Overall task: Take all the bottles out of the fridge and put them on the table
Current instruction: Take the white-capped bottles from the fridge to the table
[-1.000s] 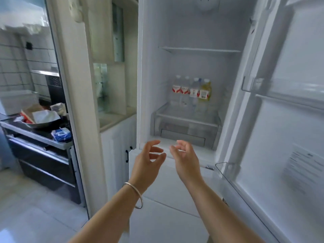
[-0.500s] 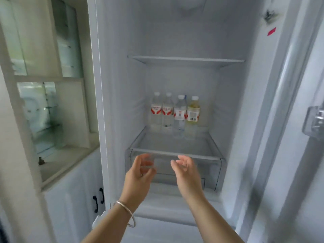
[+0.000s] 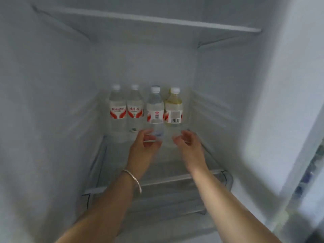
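— Fingers [image 3: 149, 135], head view: how do they stand?
— Loosely spread on both; left hand [image 3: 142, 148] and right hand [image 3: 190, 149] hold nothing, apart from each other, just short of the bottles.
— Bottles, location?
— Four upright in a row at the back of the fridge shelf [image 3: 177, 179]: two red-labelled water bottles [image 3: 125, 109], one clear bottle [image 3: 155, 109], one yellow-liquid bottle [image 3: 173, 109]. Bracelet [image 3: 133, 179] on left wrist.

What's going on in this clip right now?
A person reaches into an open fridge with both bare hands. Four bottles stand in a row at the back of the shelf, three clear and one yellowish. The left hand and right hand are open just in front of them, holding nothing.
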`<control>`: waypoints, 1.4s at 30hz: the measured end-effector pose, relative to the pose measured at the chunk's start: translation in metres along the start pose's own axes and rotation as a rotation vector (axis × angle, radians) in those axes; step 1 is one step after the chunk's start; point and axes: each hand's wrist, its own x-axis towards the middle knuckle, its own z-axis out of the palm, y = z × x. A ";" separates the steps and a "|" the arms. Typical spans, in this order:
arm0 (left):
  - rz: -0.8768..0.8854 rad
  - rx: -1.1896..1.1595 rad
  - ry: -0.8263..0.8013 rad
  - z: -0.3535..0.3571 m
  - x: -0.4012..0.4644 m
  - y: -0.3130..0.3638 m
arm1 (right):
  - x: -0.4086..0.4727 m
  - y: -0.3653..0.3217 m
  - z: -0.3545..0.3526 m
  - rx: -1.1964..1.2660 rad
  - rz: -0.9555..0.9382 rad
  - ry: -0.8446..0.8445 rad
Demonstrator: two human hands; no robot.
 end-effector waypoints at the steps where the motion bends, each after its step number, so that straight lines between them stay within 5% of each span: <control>1: -0.001 -0.001 -0.010 0.004 0.010 -0.003 | 0.010 0.002 0.002 -0.013 -0.015 0.005; 7: 0.020 0.010 0.095 0.022 0.060 -0.017 | 0.076 0.016 0.007 -0.103 -0.025 0.059; 11: 0.028 -0.098 0.152 0.027 0.080 -0.024 | 0.110 0.028 0.012 -0.137 -0.019 -0.058; 20: 0.033 -0.159 0.126 0.039 0.107 -0.030 | 0.146 0.046 0.032 0.071 -0.070 -0.163; 38: 0.077 -0.228 0.157 0.015 0.006 0.034 | 0.026 -0.030 -0.001 0.112 -0.259 -0.141; 42: 0.086 -0.239 -0.001 0.003 -0.061 0.059 | -0.050 -0.051 -0.032 0.075 -0.268 -0.053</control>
